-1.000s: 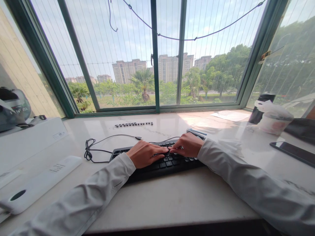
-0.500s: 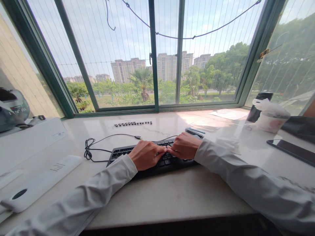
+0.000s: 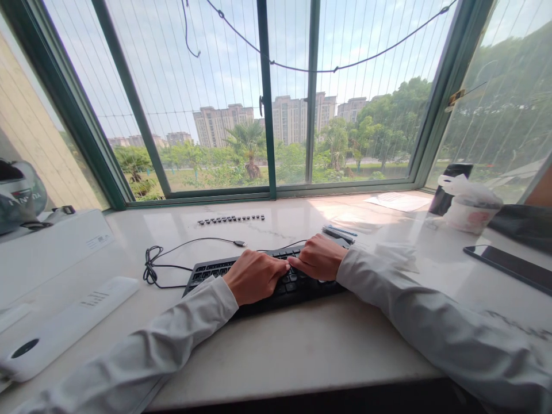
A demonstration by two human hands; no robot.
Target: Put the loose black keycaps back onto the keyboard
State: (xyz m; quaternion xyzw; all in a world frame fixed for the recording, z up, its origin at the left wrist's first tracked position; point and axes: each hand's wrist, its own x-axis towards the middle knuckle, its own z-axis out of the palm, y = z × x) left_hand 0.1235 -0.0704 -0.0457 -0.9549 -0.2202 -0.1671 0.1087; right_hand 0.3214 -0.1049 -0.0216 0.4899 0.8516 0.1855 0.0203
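A black keyboard (image 3: 297, 292) lies on the pale marble-patterned countertop. Over its middle, my left hand (image 3: 255, 277) is closed, with thumb and index finger together low on the keys. Closed as well, my right hand (image 3: 318, 257) comes in from the right, its fingertips meeting those of the left. Whatever the fingers grip, if anything, is hidden between them. Behind the keyboard, several small black keycaps (image 3: 232, 219) stand in a row. The keyboard's cable (image 3: 152, 265) is bundled at its left, and the USB plug (image 3: 240, 244) points toward the right.
Slim tools or pens (image 3: 340, 233) lie behind my right hand. To the right are a phone (image 3: 509, 267), crumpled clear plastic (image 3: 397, 253), a bagged cup (image 3: 472, 210) and a paper sheet (image 3: 397, 200). A long white device (image 3: 73, 325) and a white box (image 3: 52, 244) occupy the left.
The camera view has shifted slightly. Both hands stay together over the keyboard, with only a slight change in how the fingers sit.
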